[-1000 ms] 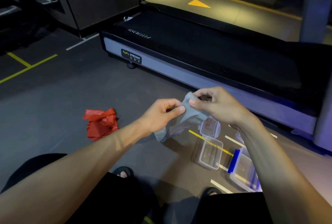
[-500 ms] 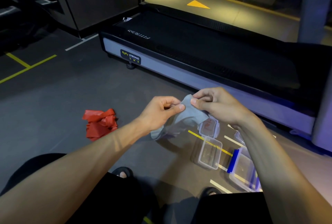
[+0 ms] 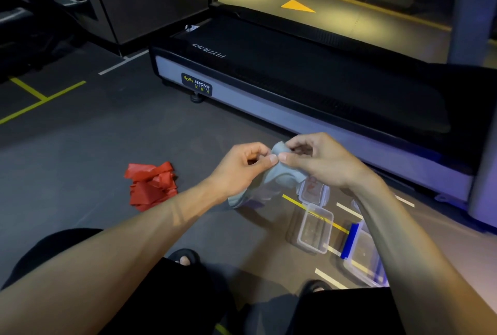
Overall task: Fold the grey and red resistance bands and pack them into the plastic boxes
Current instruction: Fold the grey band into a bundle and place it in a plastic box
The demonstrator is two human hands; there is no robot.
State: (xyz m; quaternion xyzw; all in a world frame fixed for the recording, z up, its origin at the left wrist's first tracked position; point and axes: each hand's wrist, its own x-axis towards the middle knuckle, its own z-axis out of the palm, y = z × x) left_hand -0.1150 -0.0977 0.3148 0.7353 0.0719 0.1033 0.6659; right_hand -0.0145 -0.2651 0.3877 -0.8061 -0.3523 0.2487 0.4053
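Floor [image 3: 80,146] unchanged; hands' thumbs perhaps closer on grey band [image 3: 279,173].

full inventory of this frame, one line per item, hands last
grey band: 1, grey, held up between both hands
red band: 1, red, crumpled on floor, left
small boxes: 2, clear, floor under right forearm
blue-clip box: 1, clear with blue latch, floor, partly hidden
treadmill: 1, black and silver, ahead
floor lines: several, yellow and white
left hand: pinches grey band
right hand: pinches grey band
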